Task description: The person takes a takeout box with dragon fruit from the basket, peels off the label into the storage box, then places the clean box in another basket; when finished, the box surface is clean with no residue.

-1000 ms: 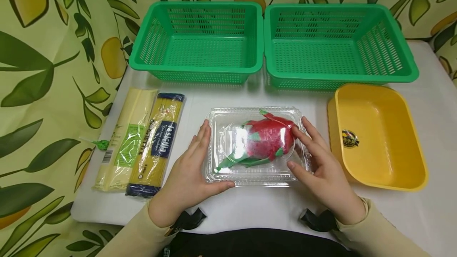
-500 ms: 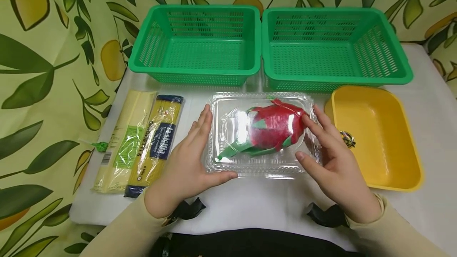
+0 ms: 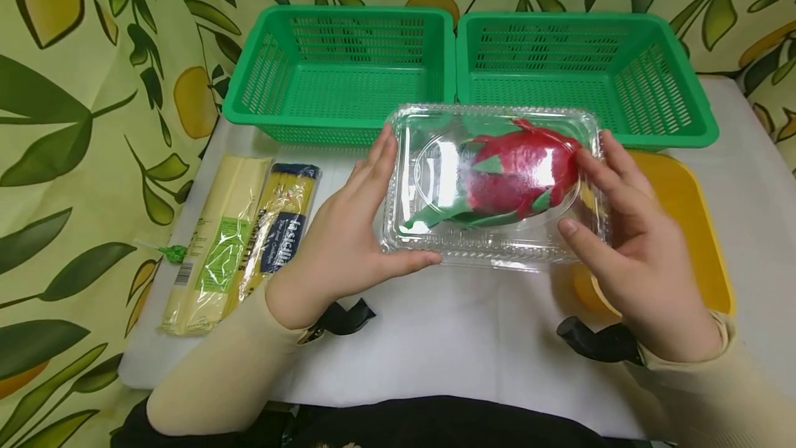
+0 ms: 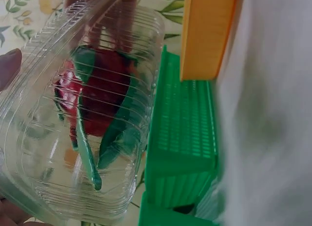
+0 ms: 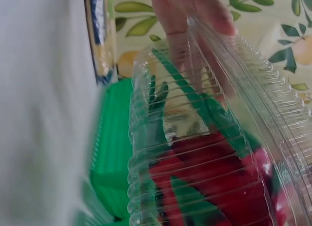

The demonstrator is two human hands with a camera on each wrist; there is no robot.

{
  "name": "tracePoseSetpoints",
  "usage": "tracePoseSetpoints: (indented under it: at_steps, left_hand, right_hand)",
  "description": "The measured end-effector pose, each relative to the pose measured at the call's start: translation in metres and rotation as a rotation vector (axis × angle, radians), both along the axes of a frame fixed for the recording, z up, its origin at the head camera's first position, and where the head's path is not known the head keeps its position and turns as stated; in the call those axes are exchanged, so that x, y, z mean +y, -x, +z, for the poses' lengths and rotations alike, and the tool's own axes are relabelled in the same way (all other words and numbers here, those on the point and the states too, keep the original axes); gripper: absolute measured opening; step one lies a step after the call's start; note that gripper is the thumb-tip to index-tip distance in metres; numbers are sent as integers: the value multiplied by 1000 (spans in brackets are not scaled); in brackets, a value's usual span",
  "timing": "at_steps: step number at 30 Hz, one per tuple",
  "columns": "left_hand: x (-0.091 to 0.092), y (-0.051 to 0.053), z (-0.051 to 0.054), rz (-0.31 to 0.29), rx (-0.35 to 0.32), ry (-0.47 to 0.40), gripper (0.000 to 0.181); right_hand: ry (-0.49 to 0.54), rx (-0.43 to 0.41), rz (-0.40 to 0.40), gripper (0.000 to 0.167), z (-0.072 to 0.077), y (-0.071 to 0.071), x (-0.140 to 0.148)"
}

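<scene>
A clear plastic clamshell box is held up above the table, with a red and green dragon fruit lying inside under its lid. My left hand grips the box's left end, thumb along the near edge. At the opposite end my right hand holds the box, its thumb at the near right corner and fingers along the right side. In the left wrist view, the dragon fruit shows through the ribbed plastic wall, green stem toward the camera. The right wrist view has the box close up; the left fingers show beyond it.
Two green baskets stand side by side at the back, a left basket and a right basket. A yellow tub sits at the right, partly behind my right hand. Two pasta packs, one pale and one labelled, lie at the left.
Both hands have lifted the clamshell box and carried it away from me and to the right. It now overlaps the baskets' front edges in the head view.
</scene>
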State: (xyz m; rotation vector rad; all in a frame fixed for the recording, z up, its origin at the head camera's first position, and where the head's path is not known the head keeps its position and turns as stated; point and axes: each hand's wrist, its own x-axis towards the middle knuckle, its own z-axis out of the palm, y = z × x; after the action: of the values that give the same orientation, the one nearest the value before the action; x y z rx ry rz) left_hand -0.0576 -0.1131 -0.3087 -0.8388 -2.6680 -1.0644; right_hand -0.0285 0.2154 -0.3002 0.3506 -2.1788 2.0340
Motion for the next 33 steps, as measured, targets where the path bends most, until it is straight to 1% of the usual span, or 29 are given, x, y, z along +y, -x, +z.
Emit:
tracePoseSetpoints:
  at_steps: [5, 8, 9, 10, 12, 15, 19, 22, 27, 30, 33]
  left_hand:
    - [14, 16, 13, 1, -37, 0, 141]
    - [21, 25, 19, -1, -67, 13, 142]
    - [23, 27, 21, 0, -73, 20, 142]
    - [25, 30, 23, -1, -81, 25, 141]
    - [29, 36, 27, -6, -86, 33, 141]
    - [34, 44, 31, -9, -90, 38, 139]
    - [41, 54, 37, -8, -96, 50, 139]
    - [46, 63, 41, -4, -94, 63, 138]
    - [56, 79, 45, -12, -104, 46, 136]
    - [62, 89, 48, -5, -130, 47, 135]
    - [69, 100, 52, 14, -171, 70, 135]
  right_hand:
    - [40, -32, -46, 67, 13, 11, 9]
    - [31, -46, -65, 65, 19, 17, 14]
    - [6, -46, -78, 65, 21, 18, 15]
    - [1, -49, -86, 64, 23, 20, 17]
    - [14, -54, -98, 64, 26, 24, 20]
    - [60, -45, -114, 62, 29, 31, 24]
    - [135, -24, -113, 62, 33, 40, 27]
    - [140, -28, -124, 62, 37, 45, 31]
    - [116, -48, -166, 61, 44, 56, 37]
    - [82, -88, -193, 61, 49, 66, 40]
    - [45, -144, -203, 61, 53, 78, 44]
